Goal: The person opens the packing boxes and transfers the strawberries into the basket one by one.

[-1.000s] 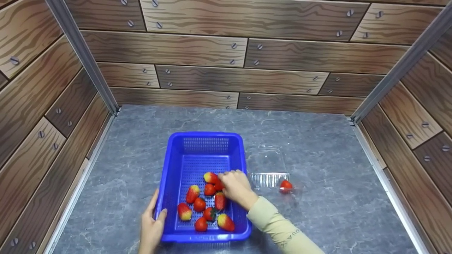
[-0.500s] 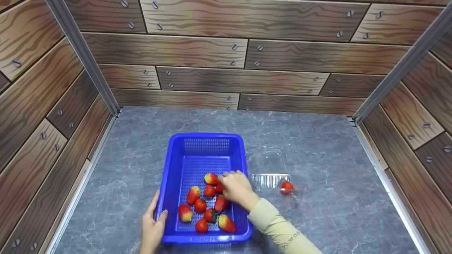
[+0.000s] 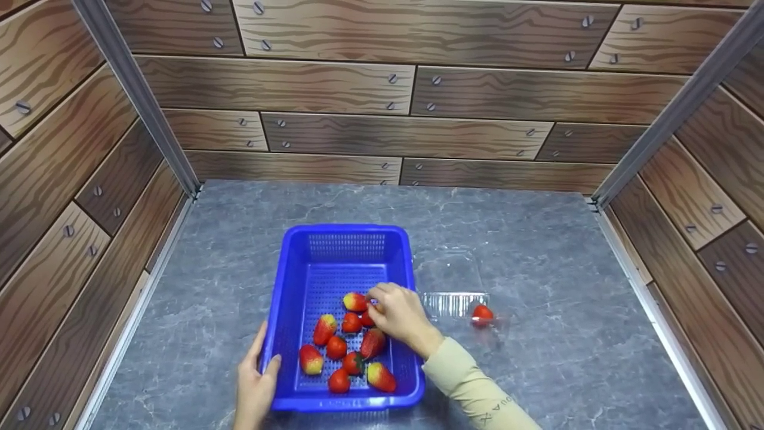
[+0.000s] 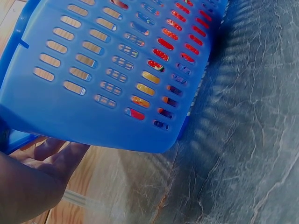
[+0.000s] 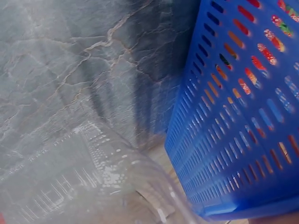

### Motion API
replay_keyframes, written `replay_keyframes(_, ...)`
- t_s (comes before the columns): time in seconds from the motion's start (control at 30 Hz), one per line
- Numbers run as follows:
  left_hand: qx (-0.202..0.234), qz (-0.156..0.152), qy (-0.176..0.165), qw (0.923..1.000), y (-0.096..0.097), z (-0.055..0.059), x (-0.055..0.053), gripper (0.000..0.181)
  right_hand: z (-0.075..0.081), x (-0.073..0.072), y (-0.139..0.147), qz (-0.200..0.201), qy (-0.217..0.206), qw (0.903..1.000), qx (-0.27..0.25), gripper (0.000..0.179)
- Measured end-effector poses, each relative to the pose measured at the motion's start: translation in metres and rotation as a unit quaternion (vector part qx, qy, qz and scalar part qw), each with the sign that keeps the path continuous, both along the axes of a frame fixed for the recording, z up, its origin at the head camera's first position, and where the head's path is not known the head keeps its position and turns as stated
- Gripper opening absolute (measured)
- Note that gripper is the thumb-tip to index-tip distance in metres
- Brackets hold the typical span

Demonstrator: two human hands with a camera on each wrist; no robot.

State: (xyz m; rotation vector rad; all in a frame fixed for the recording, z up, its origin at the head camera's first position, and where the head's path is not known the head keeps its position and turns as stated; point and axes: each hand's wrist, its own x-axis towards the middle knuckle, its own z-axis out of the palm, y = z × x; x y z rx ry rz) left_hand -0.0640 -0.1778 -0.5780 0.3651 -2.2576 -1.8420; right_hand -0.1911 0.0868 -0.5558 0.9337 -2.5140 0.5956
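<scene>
A blue plastic basket (image 3: 346, 397) with slotted walls holds several red strawberries, some with yellow ends, such as the near right strawberry (image 3: 381, 377). My left hand (image 3: 256, 376) grips its left rim, thumb on top and fingers outside. Inside, toward the right wall, my right hand (image 3: 399, 313) has its fingers bent down at a yellow-ended strawberry (image 3: 354, 301) and a red strawberry (image 3: 366, 319) partly covered by the hand. Whether the fingertips pinch one is hidden. The right wrist view shows mainly the basket's slotted wall (image 5: 224, 140), with the fingertips out of sight.
Right of the basket lies an open clear plastic box (image 3: 456, 304), with one red strawberry (image 3: 482, 315) at its right end. The grey marbled surface (image 3: 549, 263) is bounded by wood-patterned walls (image 3: 334, 86) at the back and both sides.
A dark red strawberry below my right hand has tipped slightly. The right hand's fingers have shifted a little, showing more of the thumb. The left hand stays on the rim.
</scene>
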Motion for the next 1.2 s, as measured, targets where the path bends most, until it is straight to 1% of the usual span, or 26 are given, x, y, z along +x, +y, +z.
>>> replay_keyframes(0.17, -0.005, 0.002, -0.001, 1.0000, 0.000, -0.001, 0.000, 0.067, 0.003, 0.002, 0.003, 0.002, -0.012, 0.9996, -0.026, 0.013)
replay_keyframes(0.27, -0.009, -0.002, -0.003, 1.0000, -0.001, -0.002, 0.000, 0.068, 0.008, 0.003, 0.005, -0.002, -0.025, 0.9989, -0.040, 0.015)
replay_keyframes(0.53, 0.000, -0.003, -0.011, 0.9999, -0.001, 0.000, 0.001, 0.068, 0.031, 0.003, 0.013, -0.030, -0.064, 0.9945, -0.078, 0.014)
replay_keyframes(0.63, 0.003, -0.005, -0.011, 0.9999, -0.002, -0.001, 0.000, 0.068, 0.040, 0.002, 0.020, -0.045, -0.068, 0.9920, -0.096, 0.013)
replay_keyframes(0.83, 0.004, -0.003, -0.009, 0.9999, -0.001, -0.001, 0.001, 0.068, 0.050, -0.001, 0.042, -0.081, -0.053, 0.9877, -0.122, 0.013)
replay_keyframes(0.97, 0.002, 0.000, -0.008, 1.0000, 0.000, -0.001, 0.001, 0.067, 0.052, -0.002, 0.061, -0.111, -0.048, 0.9844, -0.128, 0.013)
replay_keyframes(1.07, -0.005, 0.004, -0.009, 0.9999, 0.000, -0.001, 0.001, 0.067, 0.050, -0.003, 0.076, -0.137, -0.052, 0.9810, -0.128, 0.014)
replay_keyframes(1.2, -0.014, 0.007, -0.010, 0.9998, 0.000, 0.000, 0.000, 0.066, 0.046, -0.004, 0.096, -0.180, -0.069, 0.9738, -0.121, 0.014)
